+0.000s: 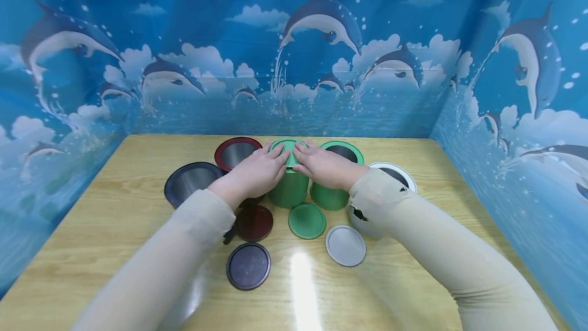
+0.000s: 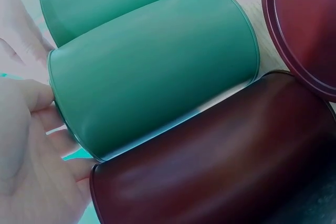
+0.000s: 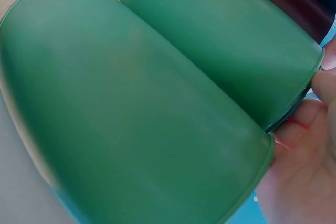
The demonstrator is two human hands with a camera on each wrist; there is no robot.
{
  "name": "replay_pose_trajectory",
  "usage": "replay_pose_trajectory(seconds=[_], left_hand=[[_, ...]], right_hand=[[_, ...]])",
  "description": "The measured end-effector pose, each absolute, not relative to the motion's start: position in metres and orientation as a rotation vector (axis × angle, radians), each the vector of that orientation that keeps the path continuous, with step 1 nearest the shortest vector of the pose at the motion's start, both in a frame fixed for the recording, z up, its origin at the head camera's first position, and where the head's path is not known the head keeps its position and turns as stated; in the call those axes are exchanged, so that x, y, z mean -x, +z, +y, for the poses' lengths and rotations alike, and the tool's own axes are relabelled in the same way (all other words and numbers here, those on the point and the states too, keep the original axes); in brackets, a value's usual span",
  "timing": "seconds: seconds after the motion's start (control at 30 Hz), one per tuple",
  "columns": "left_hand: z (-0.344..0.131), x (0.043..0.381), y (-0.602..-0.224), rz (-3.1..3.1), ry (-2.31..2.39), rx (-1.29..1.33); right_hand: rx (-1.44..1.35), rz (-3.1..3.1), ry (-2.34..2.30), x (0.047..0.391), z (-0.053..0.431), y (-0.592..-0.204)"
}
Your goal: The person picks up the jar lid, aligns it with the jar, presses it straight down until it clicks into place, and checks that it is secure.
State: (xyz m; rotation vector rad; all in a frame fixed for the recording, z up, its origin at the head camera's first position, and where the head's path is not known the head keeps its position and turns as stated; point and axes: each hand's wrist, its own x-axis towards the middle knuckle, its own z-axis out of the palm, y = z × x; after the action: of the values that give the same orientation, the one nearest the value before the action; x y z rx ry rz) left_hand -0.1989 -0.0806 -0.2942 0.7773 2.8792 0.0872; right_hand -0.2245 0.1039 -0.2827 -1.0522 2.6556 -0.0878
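Note:
Side by side, my left hand (image 1: pixel 257 172) and my right hand (image 1: pixel 328 165) rest with outstretched fingers on a green lid (image 1: pixel 289 148). That lid lies on top of the middle green canister (image 1: pixel 289 191), which stands upright. In the left wrist view, the left thumb is right at the rim of this canister (image 2: pixel 157 72). The right wrist view has the right hand (image 3: pixel 302 166) at the same canister's top edge (image 3: pixel 226 45). A second green canister (image 1: pixel 329 198), uncovered, stands just right of it. A dark red canister (image 2: pixel 220 150), also uncovered, is close on its left.
A black canister (image 1: pixel 189 183) stands at the far left, a white-rimmed one (image 1: pixel 410 180) at the right, partly behind my sleeve. On the wooden table in front lie a dark red lid (image 1: pixel 254 222), a green lid (image 1: pixel 307 221), a grey lid (image 1: pixel 346 245) and a black lid (image 1: pixel 248 266).

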Motion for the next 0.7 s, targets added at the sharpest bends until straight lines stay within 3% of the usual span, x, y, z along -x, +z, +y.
replay_pose_trajectory(seconds=[0.7], left_hand=[[-0.0828, 0.2006, -0.2979, 2.869, 0.021, -0.812]], right_hand=[[1.054, 2.632, -0.016, 0.2237, 0.1037, -0.2795]])
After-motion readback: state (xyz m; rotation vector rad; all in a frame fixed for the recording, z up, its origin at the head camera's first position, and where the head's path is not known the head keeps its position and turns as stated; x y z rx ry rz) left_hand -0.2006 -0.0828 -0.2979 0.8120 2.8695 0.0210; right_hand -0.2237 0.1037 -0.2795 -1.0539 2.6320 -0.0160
